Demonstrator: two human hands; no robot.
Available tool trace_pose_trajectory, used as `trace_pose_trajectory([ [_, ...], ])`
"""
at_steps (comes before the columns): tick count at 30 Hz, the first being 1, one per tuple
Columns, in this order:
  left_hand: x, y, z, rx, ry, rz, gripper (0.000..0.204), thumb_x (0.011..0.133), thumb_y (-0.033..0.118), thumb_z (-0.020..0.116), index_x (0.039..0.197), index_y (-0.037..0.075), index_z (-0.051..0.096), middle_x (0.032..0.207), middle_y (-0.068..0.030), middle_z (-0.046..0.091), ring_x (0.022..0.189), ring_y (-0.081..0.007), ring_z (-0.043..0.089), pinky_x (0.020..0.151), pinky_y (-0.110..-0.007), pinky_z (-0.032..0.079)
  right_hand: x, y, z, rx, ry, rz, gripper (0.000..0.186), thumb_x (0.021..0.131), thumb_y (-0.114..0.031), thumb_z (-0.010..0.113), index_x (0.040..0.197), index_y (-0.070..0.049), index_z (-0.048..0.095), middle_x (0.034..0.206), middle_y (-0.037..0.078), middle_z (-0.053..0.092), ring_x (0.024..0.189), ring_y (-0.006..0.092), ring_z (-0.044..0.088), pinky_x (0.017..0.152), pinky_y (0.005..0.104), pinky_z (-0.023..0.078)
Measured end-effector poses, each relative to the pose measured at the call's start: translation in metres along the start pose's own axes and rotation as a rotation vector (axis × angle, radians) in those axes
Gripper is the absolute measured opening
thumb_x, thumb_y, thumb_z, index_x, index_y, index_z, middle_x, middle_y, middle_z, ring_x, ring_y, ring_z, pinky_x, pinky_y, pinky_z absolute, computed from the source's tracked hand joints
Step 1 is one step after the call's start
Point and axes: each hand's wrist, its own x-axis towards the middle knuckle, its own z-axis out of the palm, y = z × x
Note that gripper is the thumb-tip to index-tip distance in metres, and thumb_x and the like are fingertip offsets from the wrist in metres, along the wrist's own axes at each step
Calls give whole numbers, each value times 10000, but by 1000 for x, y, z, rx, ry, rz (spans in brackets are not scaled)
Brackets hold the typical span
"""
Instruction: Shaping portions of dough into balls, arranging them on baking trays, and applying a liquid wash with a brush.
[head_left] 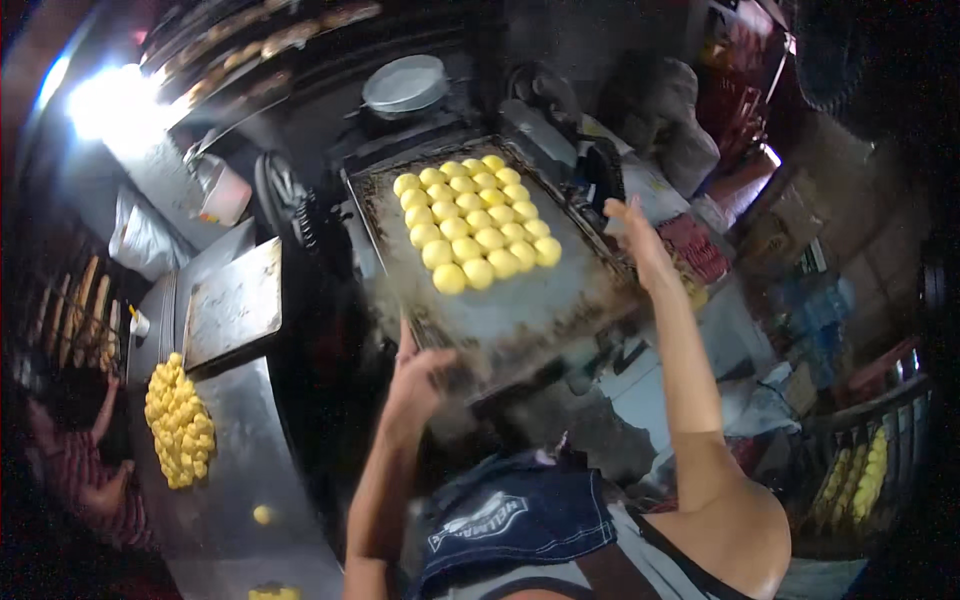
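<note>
Left grip (420, 378) holds the tray (500, 315) by its near-left corner, yellow balls (489, 239) beyond.

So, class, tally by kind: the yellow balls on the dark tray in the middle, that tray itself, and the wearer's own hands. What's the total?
Balls: 30 (6 rows of 5)
Tray: 1
Hands: 2 (left hand, right hand)
Total: 33
</note>
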Motion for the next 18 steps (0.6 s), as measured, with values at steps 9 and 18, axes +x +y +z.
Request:
trace_pose_trajectory([
  [9,132,-33,-161,420,227,-258,139,987,202,625,1064,87,635,907,-6,632,843,-168,606,727,-348,521,-263,262,12,194,139,350,517,1046,-574,492,908,-124,706,786,-12,673,694,94,612,647,253,478],
  [18,185,-2,-224,491,284,-343,195,1038,170,561,855,113,597,715,-11,565,592,-169,568,555,-354,512,-632,469,53,-450,-224,1352,563,1046,-558,403,1016,-80,699,800,90,663,756,259,632,872,445,528],
])
